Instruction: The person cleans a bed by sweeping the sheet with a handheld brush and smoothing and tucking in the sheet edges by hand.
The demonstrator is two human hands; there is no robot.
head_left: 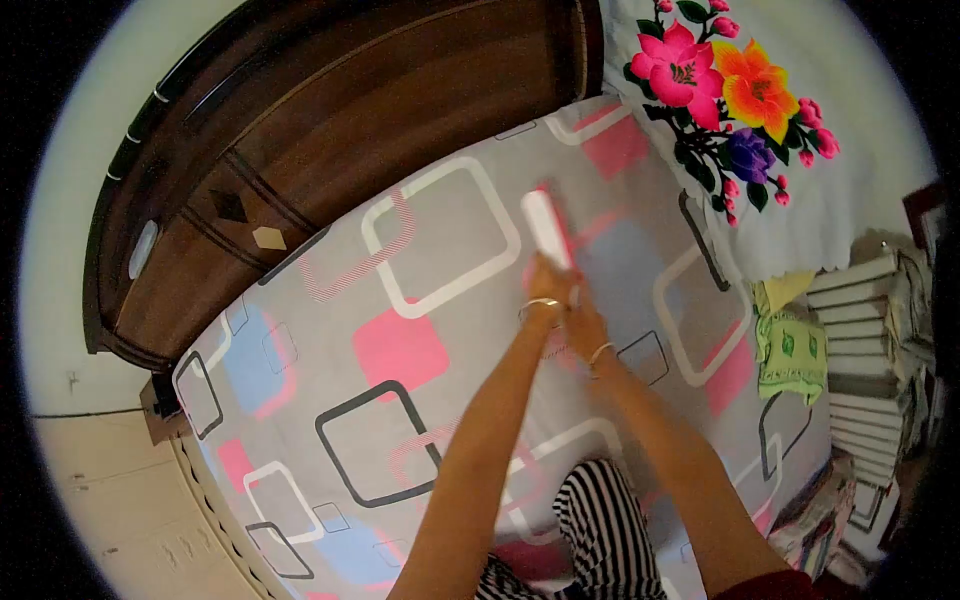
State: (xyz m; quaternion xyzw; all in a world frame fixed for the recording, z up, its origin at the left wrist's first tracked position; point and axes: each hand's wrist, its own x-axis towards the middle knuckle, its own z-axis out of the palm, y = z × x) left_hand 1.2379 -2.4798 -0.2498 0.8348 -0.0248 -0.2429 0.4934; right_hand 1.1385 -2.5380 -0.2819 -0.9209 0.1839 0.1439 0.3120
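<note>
Over the upper right part of the bed, my two hands come together on one brush (545,226), a long white piece with a red edge that points away from me. My left hand (549,282), with a bangle at the wrist, is closed at its near end. Against it, my right hand (583,318) also closes round the handle end. Motion blur smears the fingers, and the handle is mostly hidden in them. Beneath lies a grey bedsheet (480,370) with pink, blue, white and black squares; whether the brush touches it I cannot tell.
A dark wooden headboard (400,90) curves along the far side. At the upper right hangs a white cloth (800,225) with bright flowers. Beside the bed's right edge are a green cloth (790,345) and stacked items (865,370). My striped trousers (605,520) show below.
</note>
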